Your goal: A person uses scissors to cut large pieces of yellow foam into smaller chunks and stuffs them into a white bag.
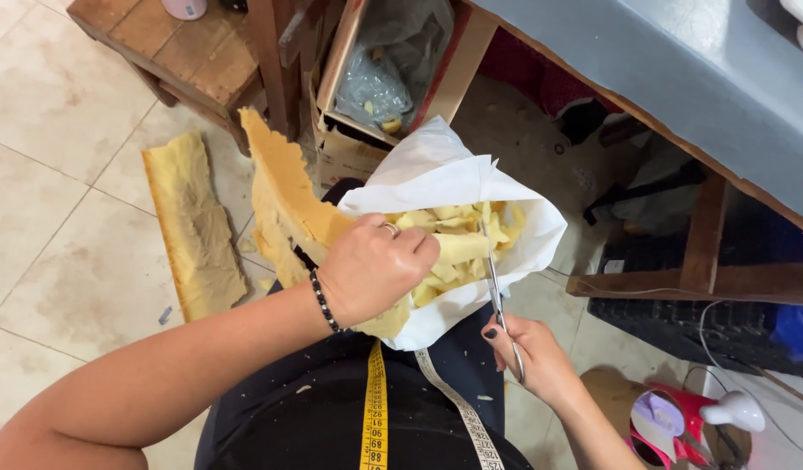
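Note:
My left hand [375, 270], with a ring and a black bead bracelet, grips a long slab of yellow foam [284, 196] that sticks up and away to the left. My right hand [532, 352] holds a pair of metal scissors [495, 283], whose blades cross a foam strip [461, 248] at the end of the slab. Under both lies an open white bag [436, 170] on my lap, filled with several small cut foam pieces [445, 218]. A yellow and white measuring tape [375, 409] hangs down my front.
A second foam slab [195, 226] lies on the tiled floor at left. A cardboard box [375, 78] with a plastic bag stands ahead, beside a wooden stool [184, 52]. A grey-topped table [680, 96] runs along the right. A red and white iron [706, 418] sits at lower right.

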